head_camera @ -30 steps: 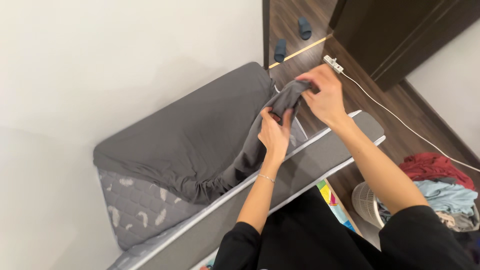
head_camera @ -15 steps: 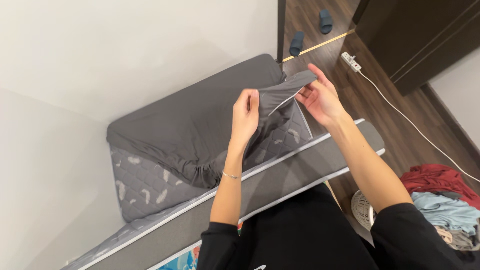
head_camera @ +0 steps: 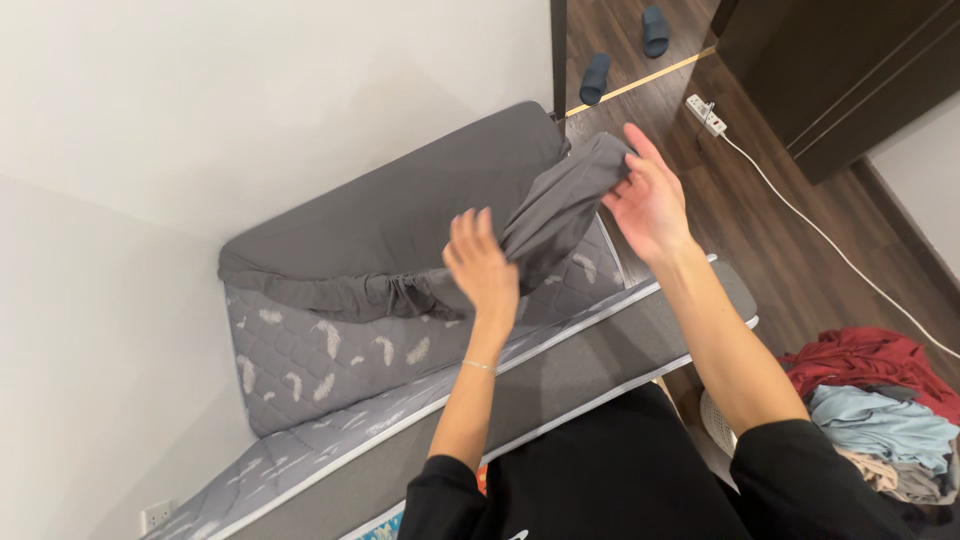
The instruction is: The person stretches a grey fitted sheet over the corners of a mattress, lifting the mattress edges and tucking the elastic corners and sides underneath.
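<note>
Both hands are raised in the middle of the head view, over the far end of a mattress. Left hand (head_camera: 485, 265) sits at centre frame, back of the hand toward the camera, fingers spread upward and partly curled; it touches the lower end of a bunched length of dark grey fitted sheet (head_camera: 555, 215), but whether the fingers actually close on the cloth cannot be told, since the grip side is hidden. Right hand (head_camera: 650, 200) is up and to the right of it, palm turned toward the left hand, fingers extended and only loosely bent, the upper tip of the bunched cloth resting against the fingertips rather than being clamped.

Between the two hands the gathered sheet runs as a thick roll on a diagonal, from lower left at the left hand to upper right at the right hand. From the left hand the rest of the sheet trails down and leftward, still covering the upper-left part of the quilted grey mattress (head_camera: 330, 350), whose patterned side shows bare below it.

At lower right lies a pile of clothes (head_camera: 870, 400), red and pale blue. A white power strip (head_camera: 705, 113) and its cord cross the wooden floor (head_camera: 800, 260) at upper right, with dark slippers (head_camera: 595, 78) above.
</note>
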